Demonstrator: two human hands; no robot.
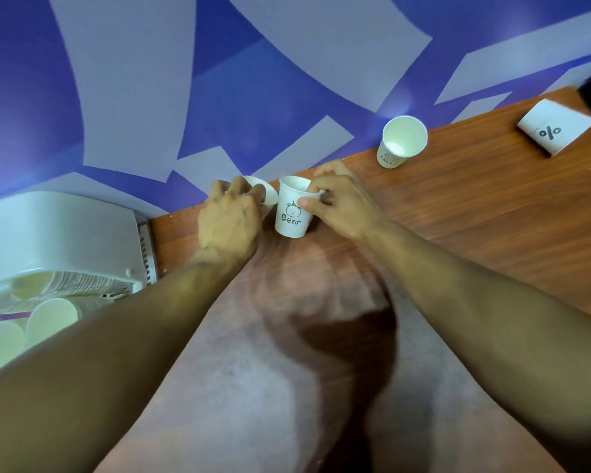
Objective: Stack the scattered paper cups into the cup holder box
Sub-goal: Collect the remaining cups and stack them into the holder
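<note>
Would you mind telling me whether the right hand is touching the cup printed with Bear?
Touching. The head view shows the right hand pinching the Bear cup: thumb on its printed side, a finger hooked over its rim.

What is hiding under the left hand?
A white paper cup, gripped by the left hand. Only part of its rim shows; the hand covers the rest. The right hand pinches the Bear cup beside it.

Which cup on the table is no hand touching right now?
The lone cup standing upright off to the right. The right hand pinches the Bear cup; the left hand grips the third cup.
</note>
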